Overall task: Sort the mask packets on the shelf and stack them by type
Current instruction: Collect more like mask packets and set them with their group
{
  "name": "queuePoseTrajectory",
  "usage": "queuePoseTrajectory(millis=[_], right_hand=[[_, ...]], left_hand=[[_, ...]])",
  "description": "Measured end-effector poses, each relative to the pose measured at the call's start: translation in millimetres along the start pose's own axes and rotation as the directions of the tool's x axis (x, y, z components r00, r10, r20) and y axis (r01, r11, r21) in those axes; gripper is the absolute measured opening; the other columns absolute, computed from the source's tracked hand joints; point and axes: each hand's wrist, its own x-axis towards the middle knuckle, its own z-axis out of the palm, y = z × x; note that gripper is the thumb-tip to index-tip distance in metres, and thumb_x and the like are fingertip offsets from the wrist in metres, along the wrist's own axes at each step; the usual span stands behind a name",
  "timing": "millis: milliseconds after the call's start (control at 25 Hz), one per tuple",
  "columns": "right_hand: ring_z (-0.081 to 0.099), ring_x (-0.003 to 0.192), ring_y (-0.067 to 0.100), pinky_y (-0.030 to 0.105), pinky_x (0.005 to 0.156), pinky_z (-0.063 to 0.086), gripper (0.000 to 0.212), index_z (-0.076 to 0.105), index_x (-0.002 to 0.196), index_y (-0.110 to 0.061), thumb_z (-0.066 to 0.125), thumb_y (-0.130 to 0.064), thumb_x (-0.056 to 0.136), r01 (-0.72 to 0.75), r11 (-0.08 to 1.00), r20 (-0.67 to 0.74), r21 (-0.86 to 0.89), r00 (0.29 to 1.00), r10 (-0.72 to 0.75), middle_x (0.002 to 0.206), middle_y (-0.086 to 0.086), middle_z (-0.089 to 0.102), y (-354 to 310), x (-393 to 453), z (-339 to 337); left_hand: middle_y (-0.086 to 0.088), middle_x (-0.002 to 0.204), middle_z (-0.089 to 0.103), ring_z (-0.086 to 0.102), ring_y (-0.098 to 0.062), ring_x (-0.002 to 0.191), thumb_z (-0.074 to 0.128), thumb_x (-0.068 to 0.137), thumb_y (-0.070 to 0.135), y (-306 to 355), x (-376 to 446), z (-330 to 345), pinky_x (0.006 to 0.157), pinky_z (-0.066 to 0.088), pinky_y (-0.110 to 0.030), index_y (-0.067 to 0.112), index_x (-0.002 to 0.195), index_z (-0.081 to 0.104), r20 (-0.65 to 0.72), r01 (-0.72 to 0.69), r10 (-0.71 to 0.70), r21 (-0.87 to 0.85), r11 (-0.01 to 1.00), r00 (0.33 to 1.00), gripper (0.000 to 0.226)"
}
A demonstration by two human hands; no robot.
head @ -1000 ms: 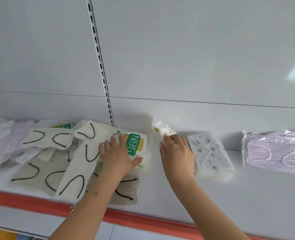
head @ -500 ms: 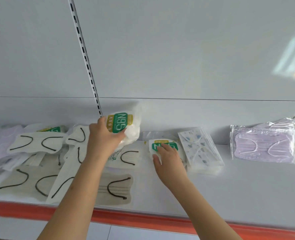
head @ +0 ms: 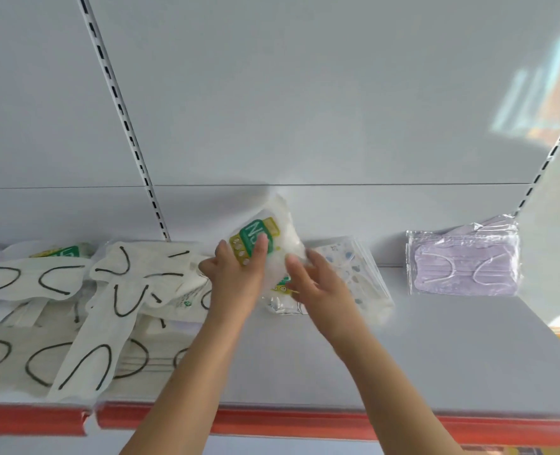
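My left hand (head: 236, 277) grips a white N95 mask packet (head: 265, 238) with a green and yellow label, holding it tilted above the shelf. Beside it my right hand (head: 314, 284) touches the packet's right edge with spread, relaxed fingers. Under both hands lies another N95 packet (head: 280, 298), mostly hidden. Just to the right lies a stack of patterned white-blue mask packets (head: 357, 274). A stack of purple mask packets (head: 462, 267) sits at the far right. A heap of white masks with black ear loops (head: 114, 300) covers the shelf's left side.
The grey shelf (head: 403, 356) has a red front edge (head: 305, 425). A slotted upright rail (head: 124, 119) runs up the back wall. One more green-labelled packet (head: 58, 251) pokes out at the back left of the heap.
My left hand has carried the N95 packet rightward, over the N95 packet lying on the shelf. My right hand has lifted off that lying packet and now touches the held one.
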Motion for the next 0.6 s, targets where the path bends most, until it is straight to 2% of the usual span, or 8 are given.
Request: queuePoseTrajectory(millis=[120, 200, 280, 360, 400, 480, 560, 600], right_hand=[[0.071, 0.085, 0.018, 0.042, 0.082, 0.059, 0.024, 0.062, 0.1, -0.027, 0.072, -0.042, 0.084, -0.005, 0.996, -0.093, 0.088, 0.996, 0.013, 0.09, -0.004, 0.073, -2.1, 29.6, 9.4], [0.071, 0.087, 0.023, 0.042, 0.078, 0.058, 0.016, 0.067, 0.103, -0.021, 0.069, -0.029, 0.089, -0.031, 0.985, -0.001, 0.169, 0.999, 0.032, 0.095, 0.007, 0.075, -4.0, 50.0, -5.4], [0.07, 0.092, 0.032, 0.047, 0.083, 0.057, 0.026, 0.07, 0.106, -0.014, 0.064, -0.034, 0.092, -0.056, 0.986, 0.164, 0.156, 0.986, 0.03, 0.104, 0.015, 0.074, -5.0, 65.5, -19.4], [0.067, 0.095, 0.036, 0.042, 0.082, 0.056, 0.038, 0.068, 0.109, -0.008, 0.056, -0.042, 0.097, 0.0, 1.0, 0.181, 0.029, 0.983, -0.005, 0.101, 0.012, 0.074, -8.9, 70.9, -27.5], [0.066, 0.093, 0.029, 0.036, 0.079, 0.055, 0.042, 0.066, 0.113, -0.008, 0.051, -0.045, 0.1, 0.053, 0.996, 0.133, -0.078, 0.99, -0.042, 0.1, 0.006, 0.072, -9.2, 71.4, -32.2], [0.06, 0.108, 0.023, 0.034, 0.091, 0.047, 0.047, 0.058, 0.132, -0.016, 0.045, -0.048, 0.101, 0.106, 0.916, -0.057, -0.388, 0.989, -0.138, 0.119, 0.002, 0.067, 3.3, 71.3, -49.8], [0.046, 0.129, 0.032, 0.042, 0.104, 0.039, 0.059, 0.042, 0.147, -0.018, 0.048, -0.051, 0.098, 0.003, 0.711, -0.154, -0.703, 0.976, -0.156, 0.143, 0.007, 0.052, 24.7, 62.8, -70.7], [0.041, 0.133, 0.036, 0.044, 0.106, 0.037, 0.065, 0.037, 0.149, -0.017, 0.051, -0.052, 0.096, -0.068, 0.638, -0.155, -0.767, 0.984, -0.082, 0.148, 0.009, 0.045, 37.7, 58.5, -76.9]], left_hand=[[-0.015, 0.145, 0.029, 0.045, -0.031, 0.128, 0.052, 0.095, 0.056, -12.3, -15.9, 5.4, 0.105, 0.038, -0.036, 0.016, 0.142, 0.042, -0.018, 0.023, -0.025, -0.105, 0.994, 1.0, 0.063], [-0.012, 0.145, 0.034, 0.052, -0.027, 0.125, 0.061, 0.09, 0.056, -23.4, -6.2, -6.9, 0.104, 0.046, -0.04, 0.017, 0.142, 0.042, -0.02, 0.081, -0.087, -0.212, 0.974, 0.996, 0.068], [-0.01, 0.132, 0.056, 0.066, -0.02, 0.104, 0.071, 0.086, 0.049, -29.7, 4.9, -19.1, 0.082, 0.06, -0.036, 0.014, 0.136, 0.05, 0.166, 0.192, -0.129, -0.454, 0.87, 0.978, 0.064], [-0.012, 0.102, 0.07, 0.068, -0.014, 0.072, 0.073, 0.088, 0.033, -30.4, 8.3, -20.6, 0.057, 0.057, -0.025, 0.007, 0.117, 0.062, 0.286, 0.222, -0.074, -0.531, 0.818, 0.955, 0.04], [-0.012, 0.092, 0.071, 0.066, -0.013, 0.065, 0.072, 0.089, 0.028, -32.5, 9.2, -17.0, 0.054, 0.055, -0.024, 0.006, 0.109, 0.065, 0.251, 0.192, -0.069, -0.506, 0.841, 0.966, 0.03], [-0.011, 0.089, 0.073, 0.069, -0.019, 0.07, 0.073, 0.09, 0.028, -35.8, 10.8, -4.9, 0.057, 0.057, -0.026, 0.007, 0.102, 0.067, 0.131, 0.118, -0.07, -0.405, 0.906, 0.989, 0.025], [-0.008, 0.093, 0.071, 0.069, -0.028, 0.088, 0.068, 0.085, 0.053, -43.5, 12.4, 7.4, 0.068, 0.054, -0.031, 0.009, 0.101, 0.066, 0.066, 0.037, -0.036, -0.01, 0.999, 0.997, 0.046], [-0.005, 0.097, 0.07, 0.066, -0.028, 0.095, 0.064, 0.079, 0.064, -47.2, 10.3, 12.2, 0.076, 0.053, -0.034, 0.012, 0.104, 0.064, 0.056, -0.012, 0.002, 0.183, 0.983, 0.998, 0.057]])
